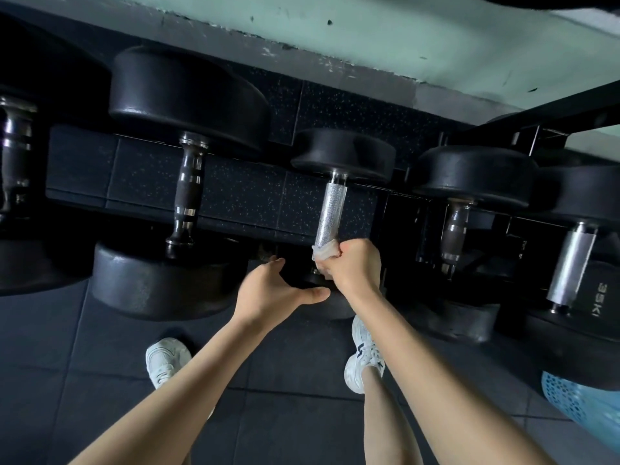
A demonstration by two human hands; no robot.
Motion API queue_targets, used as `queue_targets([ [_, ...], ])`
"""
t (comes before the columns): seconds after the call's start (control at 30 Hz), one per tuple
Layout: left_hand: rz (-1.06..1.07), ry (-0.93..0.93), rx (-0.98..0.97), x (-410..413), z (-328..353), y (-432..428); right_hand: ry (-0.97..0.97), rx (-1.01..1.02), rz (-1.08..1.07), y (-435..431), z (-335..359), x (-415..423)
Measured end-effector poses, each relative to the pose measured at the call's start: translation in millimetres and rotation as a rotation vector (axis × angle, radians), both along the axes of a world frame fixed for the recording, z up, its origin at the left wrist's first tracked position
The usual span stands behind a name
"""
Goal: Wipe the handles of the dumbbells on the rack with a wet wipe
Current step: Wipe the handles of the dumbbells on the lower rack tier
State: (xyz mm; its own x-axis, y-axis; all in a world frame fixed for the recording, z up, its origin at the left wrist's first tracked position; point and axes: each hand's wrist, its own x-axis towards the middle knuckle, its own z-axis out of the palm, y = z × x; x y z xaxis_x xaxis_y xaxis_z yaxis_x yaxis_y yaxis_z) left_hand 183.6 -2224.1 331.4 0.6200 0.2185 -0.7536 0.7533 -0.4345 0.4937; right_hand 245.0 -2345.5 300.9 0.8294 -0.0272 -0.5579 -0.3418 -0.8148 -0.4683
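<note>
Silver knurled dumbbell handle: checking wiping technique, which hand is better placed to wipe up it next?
Probably right. The right hand grips the white wet wipe around the near end of the silver knurled handle; the left hand, open beside it, holds nothing.

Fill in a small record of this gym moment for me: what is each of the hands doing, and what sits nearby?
Right hand: grips a wet wipe wrapped round the near end of a silver knurled handle
Left hand: open, holding nothing, just left of the right hand
Neighbouring handles: dark handle to the left, plain silver handle far right
Floor: white sneakers, blue mesh basket at the right edge
</note>
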Motion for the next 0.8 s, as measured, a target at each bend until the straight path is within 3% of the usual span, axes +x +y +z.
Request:
queue_targets([
  [0.13,0.01,-0.054,0.039,2,7,2,-0.054,0.217,-0.212,-3,13,-4],
  [0.23,0.266,-0.344,0.195,0,12,0,0.21,0.476,-0.27,2,24,-4],
  [0.3,0.332,-0.469,0.247,1,18,-3,0.305,0.516,-0.298,3,22,-3],
  [0.53,0.177,-0.251,0.09,37,-10,-30,0.344,0.463,-0.389,-6,18,-1],
  [0.7,0.248,-0.202,0.085,57,-29,-44,-0.029,0.249,-0.307,-28,17,-11],
  [0.8,0.333,-0.197,0.02,59,-42,-42,-0.051,0.269,-0.263,-30,4,-40],
])
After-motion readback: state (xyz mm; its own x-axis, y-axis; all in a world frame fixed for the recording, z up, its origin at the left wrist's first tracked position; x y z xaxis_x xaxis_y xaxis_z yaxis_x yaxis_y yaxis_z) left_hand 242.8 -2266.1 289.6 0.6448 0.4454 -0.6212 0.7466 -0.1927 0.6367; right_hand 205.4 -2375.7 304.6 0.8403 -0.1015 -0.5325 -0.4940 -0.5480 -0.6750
